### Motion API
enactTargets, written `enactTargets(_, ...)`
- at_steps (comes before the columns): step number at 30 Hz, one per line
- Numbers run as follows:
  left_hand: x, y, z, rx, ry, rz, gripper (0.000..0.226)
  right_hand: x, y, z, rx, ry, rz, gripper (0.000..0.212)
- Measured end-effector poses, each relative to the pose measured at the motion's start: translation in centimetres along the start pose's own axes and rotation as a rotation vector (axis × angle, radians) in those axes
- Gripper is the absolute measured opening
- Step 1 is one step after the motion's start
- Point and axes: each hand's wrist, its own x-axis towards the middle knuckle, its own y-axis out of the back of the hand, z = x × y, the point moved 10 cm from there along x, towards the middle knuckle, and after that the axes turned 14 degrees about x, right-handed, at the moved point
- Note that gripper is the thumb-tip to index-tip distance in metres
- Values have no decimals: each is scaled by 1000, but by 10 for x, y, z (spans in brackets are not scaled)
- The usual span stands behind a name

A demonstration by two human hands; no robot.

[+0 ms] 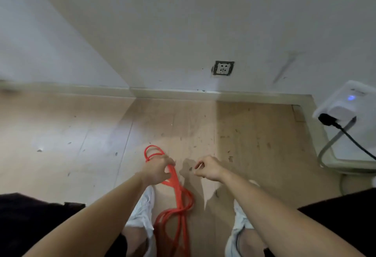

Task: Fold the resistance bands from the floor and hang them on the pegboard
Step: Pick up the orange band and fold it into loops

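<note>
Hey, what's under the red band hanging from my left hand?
Bare wooden floor, between two white shoes. The red band hangs from the left hand. Its lowest loops run off the frame's bottom edge, so what lies under them cannot be seen.

Materials. The red resistance bands (179, 191) in your left hand (156, 170) read as smooth rubbery tubing with a dull sheen. The floor (81, 134) under you is pale wood-look board, matt, scuffed and speckled. The wall (183, 22) is matt paint, smudged in places. The socket (223, 68) plate and the white box (345, 102) look like hard plastic, the box glossy. Your shoes (142, 212) are white cloth.
</note>
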Motion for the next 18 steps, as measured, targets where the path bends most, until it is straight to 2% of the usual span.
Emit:
enactTargets(1,0,-10,-5,33,-4,-12,49,2,-15,9,1,-21,0,5)
enactTargets(6,4,-45,-18,57,17,-67,67,6,-66,42,-179,-80,35,36)
enactTargets(10,7,-63,-2,216,-42,-42,66,5,-88,67,-315,-114,31,39)
enactTargets(12,11,-69,8,319,-94,7,57,7,-87,77,-301,-156,54,36)
enactTargets(15,14,-66,13,252,-120,38,39,14,-67,80,-161,-196,124,27)
enactTargets(18,17,-53,12,194,-120,126,38,21,-35,82,9,-203,234,7)
